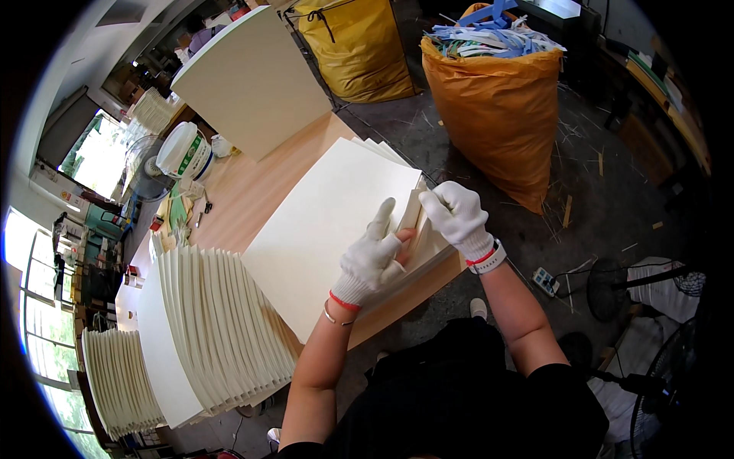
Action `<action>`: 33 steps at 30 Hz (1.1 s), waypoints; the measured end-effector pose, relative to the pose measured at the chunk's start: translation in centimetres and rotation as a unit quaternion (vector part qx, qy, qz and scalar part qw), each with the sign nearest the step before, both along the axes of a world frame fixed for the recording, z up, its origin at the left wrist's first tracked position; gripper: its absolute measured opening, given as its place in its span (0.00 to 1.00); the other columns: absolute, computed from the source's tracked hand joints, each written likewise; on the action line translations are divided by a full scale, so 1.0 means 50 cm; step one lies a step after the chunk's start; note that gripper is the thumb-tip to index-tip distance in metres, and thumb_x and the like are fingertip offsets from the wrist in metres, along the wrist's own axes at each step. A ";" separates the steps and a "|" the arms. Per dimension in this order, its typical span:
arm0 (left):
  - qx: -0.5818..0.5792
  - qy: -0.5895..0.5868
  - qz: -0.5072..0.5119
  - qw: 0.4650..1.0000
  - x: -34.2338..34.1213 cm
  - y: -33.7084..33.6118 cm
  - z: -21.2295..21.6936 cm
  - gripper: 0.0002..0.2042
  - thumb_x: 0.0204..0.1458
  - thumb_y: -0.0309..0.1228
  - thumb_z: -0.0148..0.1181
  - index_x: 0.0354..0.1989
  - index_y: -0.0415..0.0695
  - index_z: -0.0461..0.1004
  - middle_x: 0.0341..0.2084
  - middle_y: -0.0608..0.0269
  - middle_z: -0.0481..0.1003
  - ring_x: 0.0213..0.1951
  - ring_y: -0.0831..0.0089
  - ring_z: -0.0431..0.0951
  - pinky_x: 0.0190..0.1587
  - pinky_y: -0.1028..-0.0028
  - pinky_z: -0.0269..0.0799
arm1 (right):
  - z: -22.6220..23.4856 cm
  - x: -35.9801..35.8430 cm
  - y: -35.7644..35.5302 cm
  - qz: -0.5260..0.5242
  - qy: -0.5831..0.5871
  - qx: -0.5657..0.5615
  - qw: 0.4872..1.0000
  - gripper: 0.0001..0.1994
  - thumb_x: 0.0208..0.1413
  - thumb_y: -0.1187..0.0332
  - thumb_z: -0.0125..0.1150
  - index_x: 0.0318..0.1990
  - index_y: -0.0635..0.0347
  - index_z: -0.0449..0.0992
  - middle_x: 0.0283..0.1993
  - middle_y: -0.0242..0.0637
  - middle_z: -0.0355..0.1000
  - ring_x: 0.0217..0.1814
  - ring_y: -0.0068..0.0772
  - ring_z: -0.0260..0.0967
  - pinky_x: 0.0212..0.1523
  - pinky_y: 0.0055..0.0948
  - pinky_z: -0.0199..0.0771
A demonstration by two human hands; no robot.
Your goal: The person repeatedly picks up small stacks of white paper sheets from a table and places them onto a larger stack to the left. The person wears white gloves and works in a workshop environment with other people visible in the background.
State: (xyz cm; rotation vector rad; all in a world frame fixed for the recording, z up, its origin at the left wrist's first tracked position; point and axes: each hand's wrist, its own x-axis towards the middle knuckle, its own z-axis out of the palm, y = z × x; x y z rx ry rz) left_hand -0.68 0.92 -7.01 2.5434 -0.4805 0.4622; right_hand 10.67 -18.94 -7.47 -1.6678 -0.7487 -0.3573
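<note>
A folded cream paperboard piece (417, 222) is pinched between both white-gloved hands at the centre of the view, above the large cream sheet stack (321, 229). The left hand (372, 256) is closed from seven o'clock, the right hand (456, 216) from three; which fingers press is seemingly hidden.
</note>
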 end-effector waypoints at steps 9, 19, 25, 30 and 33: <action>-0.069 0.020 0.005 0.997 -0.002 0.000 -0.012 0.32 0.39 0.25 0.82 0.58 0.56 0.81 0.80 0.41 0.48 0.59 0.41 0.80 0.57 0.59 0.82 | -0.004 -0.001 0.001 0.014 0.014 0.021 1.000 0.14 0.62 0.70 0.68 0.26 0.64 0.73 0.24 0.40 0.69 0.26 0.38 0.68 0.29 0.37 0.68; 0.020 -0.049 -0.031 0.998 0.011 0.001 0.008 0.24 0.55 0.24 0.61 0.61 0.54 0.80 0.70 0.36 0.66 0.57 0.43 0.81 0.54 0.62 0.81 | -0.012 0.013 -0.006 0.039 -0.044 0.012 0.998 0.07 0.63 0.73 0.68 0.32 0.66 0.79 0.26 0.35 0.72 0.24 0.26 0.69 0.25 0.30 0.67; -0.047 0.017 0.017 0.999 0.000 -0.009 0.000 0.25 0.44 0.27 0.79 0.53 0.55 0.82 0.75 0.37 0.59 0.58 0.41 0.80 0.55 0.60 0.82 | -0.022 0.013 -0.005 0.011 -0.022 -0.007 1.000 0.06 0.63 0.75 0.67 0.33 0.66 0.80 0.25 0.34 0.73 0.24 0.23 0.70 0.25 0.29 0.68; -0.080 0.041 0.024 0.996 0.001 -0.008 -0.005 0.29 0.37 0.26 0.84 0.51 0.56 0.82 0.78 0.40 0.52 0.60 0.41 0.79 0.56 0.59 0.82 | -0.018 0.004 -0.002 0.007 0.011 0.017 1.000 0.12 0.62 0.72 0.67 0.27 0.64 0.75 0.23 0.37 0.68 0.23 0.31 0.67 0.25 0.34 0.65; -0.093 0.042 0.021 0.995 0.002 -0.004 -0.007 0.27 0.39 0.26 0.82 0.53 0.56 0.82 0.77 0.40 0.54 0.61 0.42 0.79 0.56 0.59 0.82 | -0.016 0.004 -0.005 0.023 -0.020 0.017 0.999 0.10 0.61 0.72 0.67 0.28 0.65 0.74 0.23 0.37 0.67 0.24 0.37 0.66 0.25 0.36 0.65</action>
